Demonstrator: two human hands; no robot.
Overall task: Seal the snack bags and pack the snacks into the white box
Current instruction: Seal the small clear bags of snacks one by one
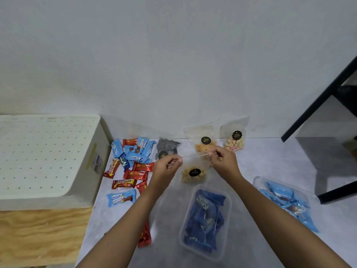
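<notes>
A clear zip bag of pale nuts (pixel 193 172) with a black label stands upright at the table's middle. My left hand (pixel 167 167) pinches its top left corner and my right hand (pixel 224 161) pinches its top right corner. Behind it stand three more clear bags: dark swirl cookies (pixel 167 148), orange crackers (pixel 204 141), and pastel biscuits (pixel 234 139). The white box (pixel 44 157) with a perforated lid sits at the left, shut.
Loose red and blue wrapped snacks (pixel 133 163) lie between the box and the bags. A clear tub of dark blue packets (pixel 205 221) sits near me; a clear tray of light blue packets (pixel 286 200) is at right. Black furniture legs (pixel 316 105) stand at far right.
</notes>
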